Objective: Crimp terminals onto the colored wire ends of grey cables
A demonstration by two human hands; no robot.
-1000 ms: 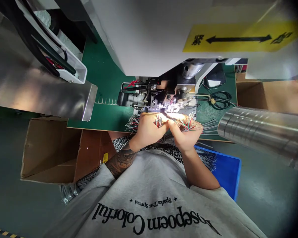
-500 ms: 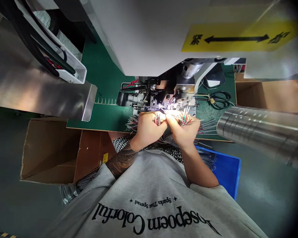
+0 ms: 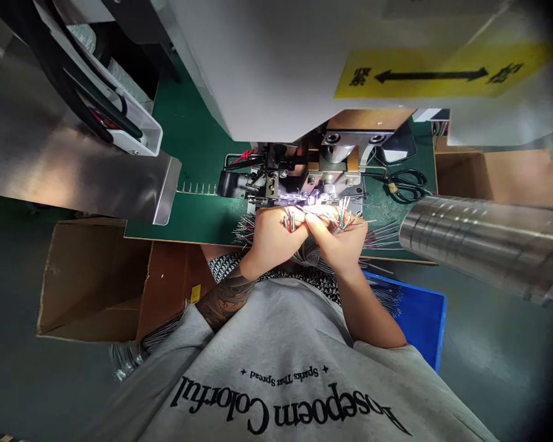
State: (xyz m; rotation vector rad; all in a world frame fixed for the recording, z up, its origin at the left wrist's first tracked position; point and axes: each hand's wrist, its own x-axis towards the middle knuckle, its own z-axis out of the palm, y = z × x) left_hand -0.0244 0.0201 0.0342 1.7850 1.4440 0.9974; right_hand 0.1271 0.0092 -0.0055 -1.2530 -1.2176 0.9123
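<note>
My left hand is closed round a bunch of thin wires, whose red, green and white ends stick out by the thumb. Close beside it, my right hand is closed on another bunch of coloured wires. The thumbs almost meet at the lit front of a crimping machine. What lies between the fingertips is too small to make out. Grey cables with stripped ends lie to the right of my right hand, and more wire ends show left of my left hand.
A green table carries the machine and a coiled black cable. A strip of terminals runs in from the left. Metal guard at left, ribbed metal tube at right. Cardboard box and blue bin stand below.
The machine's upper press part has changed position, showing a metal block with two bolts above the hands. Both hands have shifted very slightly left and keep hold of their wires.
</note>
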